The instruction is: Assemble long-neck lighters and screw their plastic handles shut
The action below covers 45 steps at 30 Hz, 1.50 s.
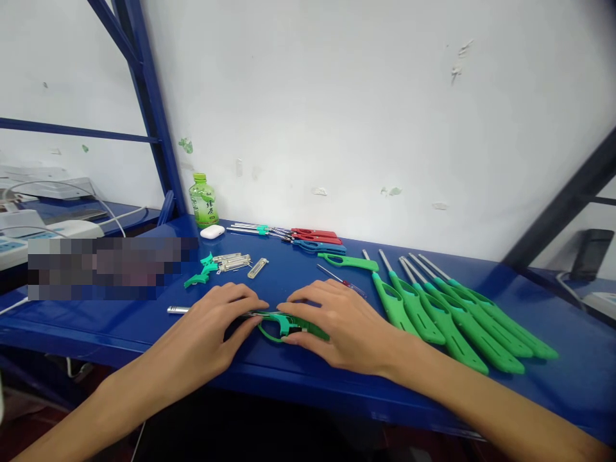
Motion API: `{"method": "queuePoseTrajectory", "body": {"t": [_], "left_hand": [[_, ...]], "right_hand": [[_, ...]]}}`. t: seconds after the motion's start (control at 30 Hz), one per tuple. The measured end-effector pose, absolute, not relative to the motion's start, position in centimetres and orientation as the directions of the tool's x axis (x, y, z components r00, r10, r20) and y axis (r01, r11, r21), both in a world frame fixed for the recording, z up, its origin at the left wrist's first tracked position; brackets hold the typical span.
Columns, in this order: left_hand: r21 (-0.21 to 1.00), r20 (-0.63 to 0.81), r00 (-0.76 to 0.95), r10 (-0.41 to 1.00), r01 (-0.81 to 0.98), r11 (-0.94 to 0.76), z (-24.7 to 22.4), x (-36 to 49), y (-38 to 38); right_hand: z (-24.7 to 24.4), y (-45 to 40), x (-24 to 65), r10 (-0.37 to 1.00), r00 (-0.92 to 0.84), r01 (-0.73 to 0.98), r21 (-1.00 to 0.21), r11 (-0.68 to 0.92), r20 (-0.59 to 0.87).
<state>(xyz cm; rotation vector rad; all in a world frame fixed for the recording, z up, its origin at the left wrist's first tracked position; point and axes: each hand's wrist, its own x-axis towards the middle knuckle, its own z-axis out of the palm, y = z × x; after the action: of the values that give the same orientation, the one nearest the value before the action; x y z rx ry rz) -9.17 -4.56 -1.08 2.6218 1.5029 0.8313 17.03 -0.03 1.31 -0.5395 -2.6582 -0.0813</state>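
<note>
Both my hands are closed on one green long-nosed gas lighter (pixel 272 333) near the front of the blue table. My left hand (pixel 219 324) grips it around the nozzle end, and the metal tube tip (pixel 178 310) pokes out to the left. At the handle, my right hand (pixel 332 324) pinches close to the teal trigger (pixel 283 323) and a small black part; the palm hides much of the handle. Behind my left hand lie teal triggers (pixel 205 273), several metal-and-clear inner parts (pixel 233 262) and a separate one (pixel 258 267). A screwdriver (pixel 344 280) rests behind my right hand.
Several green lighters (pixel 447 314) fan out on the right, and a green handle shell (pixel 349 261) lies beside them. Red lighters (pixel 315 234) and a blue one (pixel 317 246) lie along the wall. A green tea bottle (pixel 204 202) and white earbud case (pixel 212 231) stand at the back left.
</note>
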Motion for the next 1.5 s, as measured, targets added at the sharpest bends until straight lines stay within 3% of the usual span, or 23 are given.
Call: {"method": "queuePoseTrajectory", "body": {"t": [0.2,0.63,0.9,1.5], "left_hand": [[0.262,0.424,0.356,0.833,0.832,-0.489,-0.8,-10.5,-4.6],[0.349,0.370,0.421,0.828,0.763,-0.544,0.2,-10.9,-4.5],[0.336,0.424,0.383,0.821,0.775,-0.535,-0.9,-9.9,-4.5],[0.333,0.496,0.446,0.745,0.694,-0.638,-1.3,-8.8,-4.7]], "right_hand": [[1.3,0.2,17.1,0.348,-0.877,0.361,-0.025,0.932,0.330],[2.0,0.7,17.6,0.403,-0.874,0.404,-0.056,0.913,0.272],[1.7,0.9,17.4,0.430,-0.861,0.440,-0.026,0.898,0.272],[1.8,1.2,17.5,0.432,-0.859,0.425,-0.088,0.901,0.274]]}}
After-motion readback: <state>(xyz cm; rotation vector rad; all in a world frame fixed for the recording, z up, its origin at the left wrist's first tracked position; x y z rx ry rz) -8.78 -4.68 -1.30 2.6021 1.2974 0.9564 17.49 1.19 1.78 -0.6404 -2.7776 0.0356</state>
